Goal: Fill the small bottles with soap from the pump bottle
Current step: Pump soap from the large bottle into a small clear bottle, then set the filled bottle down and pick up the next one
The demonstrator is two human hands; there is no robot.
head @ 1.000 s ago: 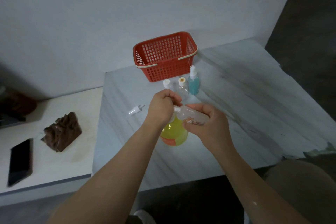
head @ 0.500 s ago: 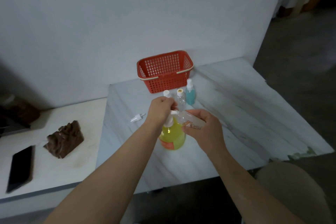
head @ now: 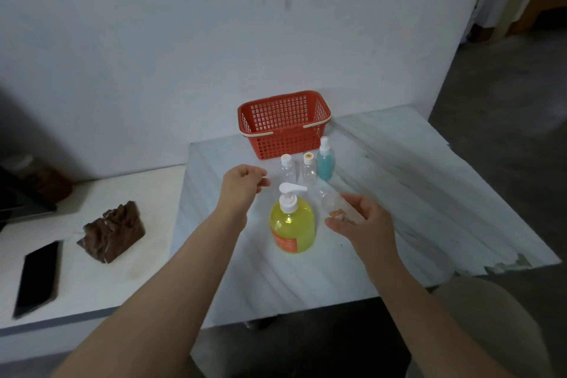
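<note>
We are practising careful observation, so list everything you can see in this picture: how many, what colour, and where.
pump bottle: one, yellow soap with white pump, middle of the marble table
basket: one, red, back of the table, at the wall
white-capped bottle: one, clear, before the basket
orange-capped bottle: one, clear, right beside it
spray bottle: one, blue-green, right end of that row
held bottle: one, clear, tilted, in the right hand
carved block: one, brown, on the side table
phone: one, black, left of the block
left hand: one, loosely curled, empty, left of the pump
right hand: one, grips the held bottle
</note>
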